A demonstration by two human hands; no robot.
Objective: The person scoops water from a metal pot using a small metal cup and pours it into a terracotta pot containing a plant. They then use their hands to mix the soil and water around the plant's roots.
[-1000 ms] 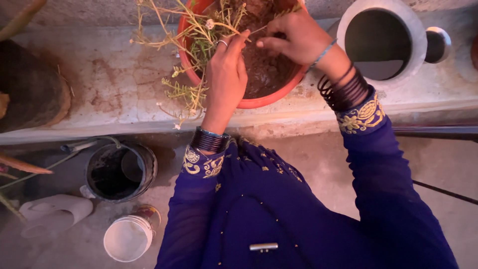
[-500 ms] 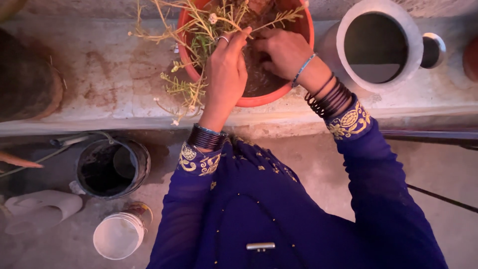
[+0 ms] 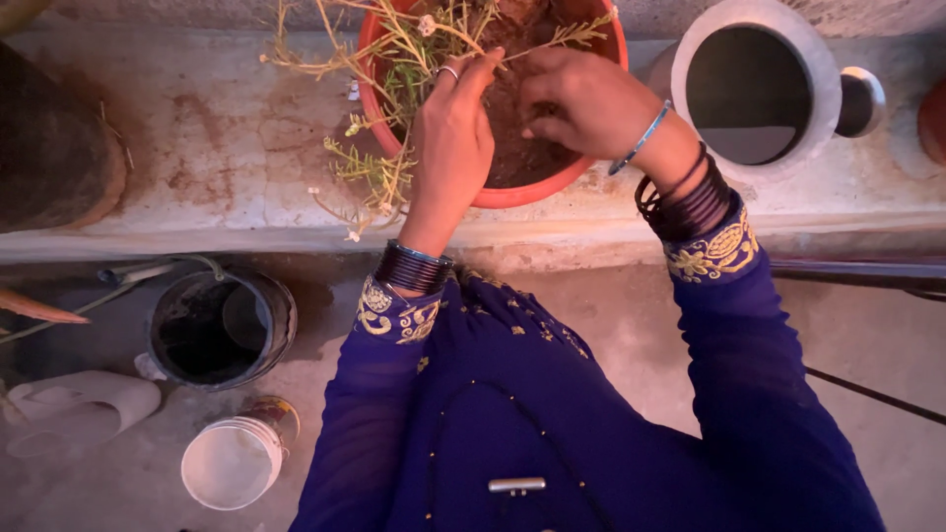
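The left hand [image 3: 451,148] reached upright over the red pot [image 3: 512,195], fingertips pinched on a thin plant stem [image 3: 463,44]. The right hand [image 3: 581,99] curled palm-down on the soil [image 3: 517,148], fingers bent; whether it gripped anything could not be told. The pot sat on a concrete ledge [image 3: 227,148], its far rim cut off by the frame's top edge.
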